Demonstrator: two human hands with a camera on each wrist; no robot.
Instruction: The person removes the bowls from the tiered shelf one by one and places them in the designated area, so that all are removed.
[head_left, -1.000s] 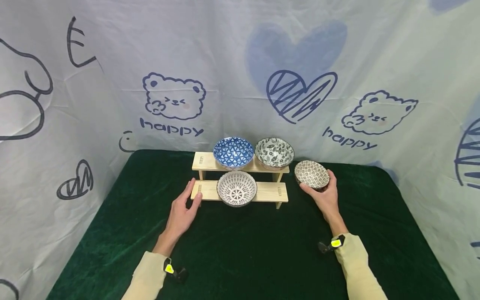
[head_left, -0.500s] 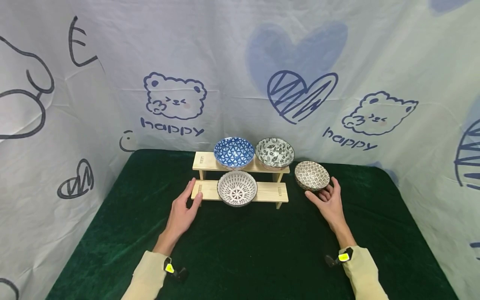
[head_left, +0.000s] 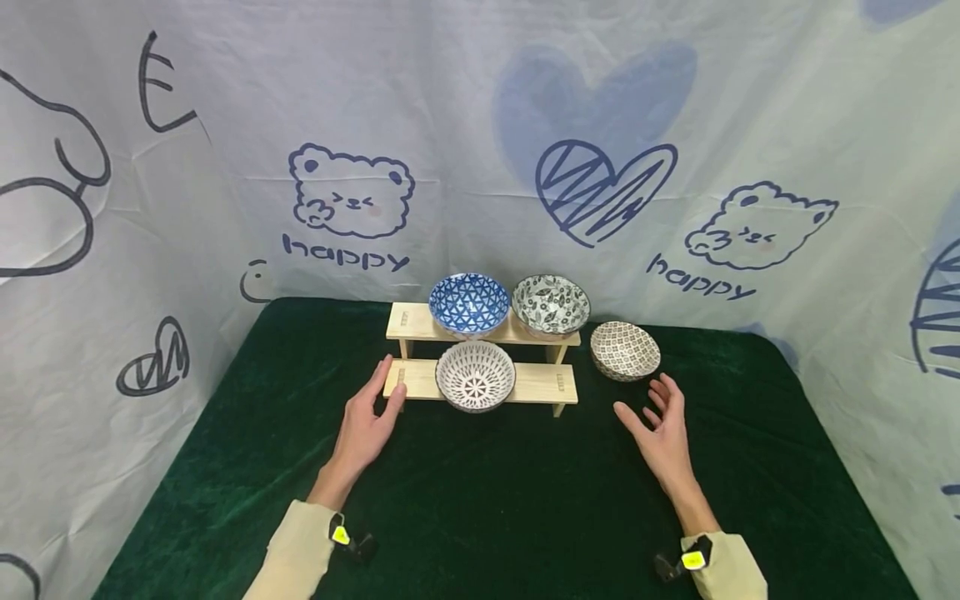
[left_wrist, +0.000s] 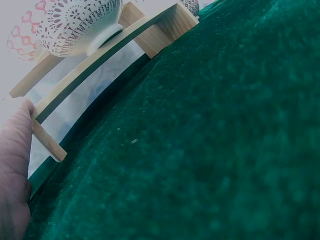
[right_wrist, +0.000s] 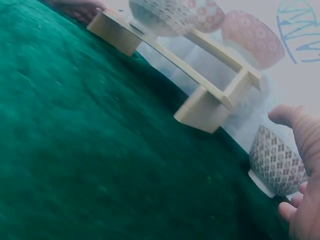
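Observation:
My left hand (head_left: 365, 429) holds the left end of the two-tier wooden stand (head_left: 543, 381), thumb at the lower plank's front edge and fingers at its far side. In the left wrist view, the thumb (left_wrist: 15, 145) touches the plank end. My right hand (head_left: 663, 437) hovers, fingers apart and holding nothing, just in front of a small brown-patterned bowl (head_left: 625, 350). That bowl sits upright on the green cloth, right of the stand. A white bowl with dark dashes (head_left: 476, 377) rests on the lower tier. On the upper tier are a blue triangle-patterned bowl (head_left: 469, 304) and a floral bowl (head_left: 551, 305).
Dark green cloth (head_left: 487, 508) covers the table, stretching in front of the stand and to both sides. A white curtain (head_left: 465, 100) with bear and heart drawings hangs close behind the stand and along both sides.
My right hand has let go of the brown-patterned bowl and drawn back toward me. The bowl stays on the cloth. My left hand keeps its place at the stand.

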